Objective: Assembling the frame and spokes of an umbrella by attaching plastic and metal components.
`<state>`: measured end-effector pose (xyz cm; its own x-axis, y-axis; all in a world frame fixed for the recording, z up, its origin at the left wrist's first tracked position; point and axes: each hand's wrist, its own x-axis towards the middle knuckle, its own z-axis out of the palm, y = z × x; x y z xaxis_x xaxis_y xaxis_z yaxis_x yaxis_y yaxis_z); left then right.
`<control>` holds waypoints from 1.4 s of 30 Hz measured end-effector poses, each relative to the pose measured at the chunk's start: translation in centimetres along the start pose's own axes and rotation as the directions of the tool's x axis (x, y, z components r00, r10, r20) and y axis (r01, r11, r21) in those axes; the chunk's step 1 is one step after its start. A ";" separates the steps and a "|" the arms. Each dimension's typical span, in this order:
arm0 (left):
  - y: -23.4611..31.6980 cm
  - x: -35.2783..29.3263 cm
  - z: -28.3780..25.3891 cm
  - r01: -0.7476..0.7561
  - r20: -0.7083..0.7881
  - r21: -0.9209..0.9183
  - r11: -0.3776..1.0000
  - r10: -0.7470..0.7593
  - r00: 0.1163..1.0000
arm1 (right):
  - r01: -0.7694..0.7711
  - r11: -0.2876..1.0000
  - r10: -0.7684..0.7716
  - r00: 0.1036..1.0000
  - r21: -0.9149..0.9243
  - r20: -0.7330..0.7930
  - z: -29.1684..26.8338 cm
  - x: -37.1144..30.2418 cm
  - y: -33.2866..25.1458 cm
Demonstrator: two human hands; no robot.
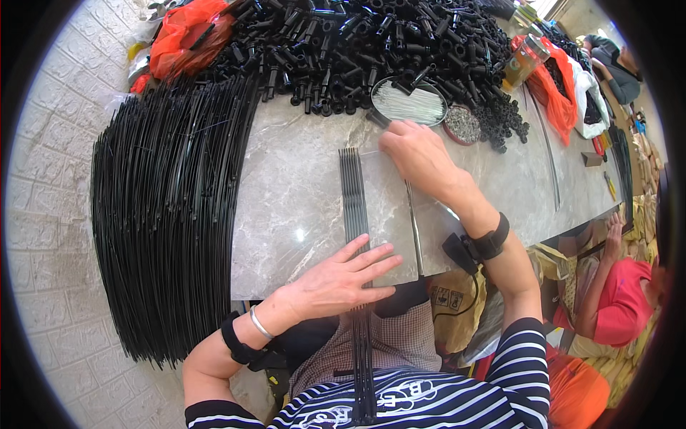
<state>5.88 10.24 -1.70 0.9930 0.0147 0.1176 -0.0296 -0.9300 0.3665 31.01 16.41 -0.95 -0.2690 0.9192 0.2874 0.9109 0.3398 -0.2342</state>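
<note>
Rods (351, 191) are lying lengthwise from twelve to six o'clock on the surface (286, 207), passing beneath my left hand (330, 288), the nearer one, whose fingers are resting apart. From my right hand (423, 156), they are lying between seven and eight; its fingers, bunched, are sitting beside white pins (409, 105), and I cannot tell if they are gripping anything.

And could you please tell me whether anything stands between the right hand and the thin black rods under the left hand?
Nothing visible does: marbled grey tabletop lies between the right hand and the far ends of the thin black rods. The left hand lies across them, closer to the body.
</note>
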 end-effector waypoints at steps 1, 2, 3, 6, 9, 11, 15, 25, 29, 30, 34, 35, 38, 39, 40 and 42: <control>0.0 0.0 0.0 0.000 0.001 -0.001 1.000 0.000 1.000 | 0.001 1.000 -0.001 1.000 -0.002 0.009 -0.1 0.0 0.0; 0.0 0.0 -0.1 0.001 0.001 -0.001 1.000 -0.001 1.000 | 0.002 1.000 -0.002 1.000 -0.003 0.018 -0.2 0.0 0.0; 0.0 0.0 -0.1 0.002 0.000 -0.001 1.000 -0.002 1.000 | 0.002 1.000 -0.002 1.000 -0.002 0.018 -0.2 0.1 -0.1; 0.1 0.1 -0.2 -0.001 0.010 0.015 1.000 0.001 1.000 | 0.017 1.000 -0.017 1.000 -0.016 -0.014 -0.3 0.1 -0.1; 0.0 0.1 -0.1 0.006 0.007 -0.002 1.000 -0.006 1.000 | 0.017 0.999 -0.018 1.000 -0.041 -0.006 -0.2 0.2 -0.1; 0.0 0.0 -0.1 0.008 0.002 -0.005 1.000 -0.008 1.000 | 0.025 0.996 -0.024 1.000 -0.080 0.011 -0.3 0.3 -0.2; 0.1 0.0 0.0 0.012 -0.003 -0.012 1.000 -0.012 1.000 | 0.048 0.994 -0.048 0.999 -0.103 0.001 0.0 0.4 -0.3; 0.0 0.1 -0.1 0.008 0.010 0.017 1.000 -0.008 1.000 | 0.067 0.996 -0.069 0.997 -0.054 -0.035 -0.4 0.3 -0.9; 0.1 0.2 -0.1 0.012 0.012 -0.007 1.000 -0.012 1.000 | -0.059 0.991 0.054 0.998 0.119 0.042 -0.1 -0.1 -0.9; 0.1 0.1 -0.1 0.013 0.012 -0.007 1.000 -0.013 1.000 | -0.059 0.991 0.055 0.998 0.119 0.042 -0.2 -0.1 -0.8; 0.0 0.1 -0.2 0.011 0.020 -0.005 1.000 -0.011 1.000 | -0.068 0.984 0.058 0.996 0.167 0.062 0.0 0.1 -0.7; 0.0 0.1 -0.3 0.010 0.029 -0.001 1.000 -0.010 1.000 | -0.016 0.994 0.014 1.000 0.107 0.019 0.1 0.2 -0.7; 0.0 0.3 -0.5 -0.007 0.032 0.007 1.000 0.007 0.999 | -0.015 0.996 0.014 1.000 0.084 0.017 0.5 0.5 -0.9; 0.0 0.3 -0.5 -0.021 0.025 0.010 1.000 0.021 0.999 | -0.017 0.996 0.016 1.000 0.083 0.016 0.5 0.4 -0.9; -0.1 0.3 -0.5 -0.019 0.026 0.010 1.000 0.019 0.999 | -0.053 0.990 0.051 0.999 0.128 0.017 0.6 0.3 -1.0; -0.1 0.2 -0.5 -0.022 0.022 0.004 1.000 0.022 1.000 | -0.088 0.981 0.085 0.996 0.175 0.020 0.9 0.2 -1.1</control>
<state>5.99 10.48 -1.25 0.9944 -0.0137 0.1047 -0.0507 -0.9317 0.3597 29.62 16.39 -1.51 -0.1964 0.9486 0.2480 0.8622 0.2875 -0.4171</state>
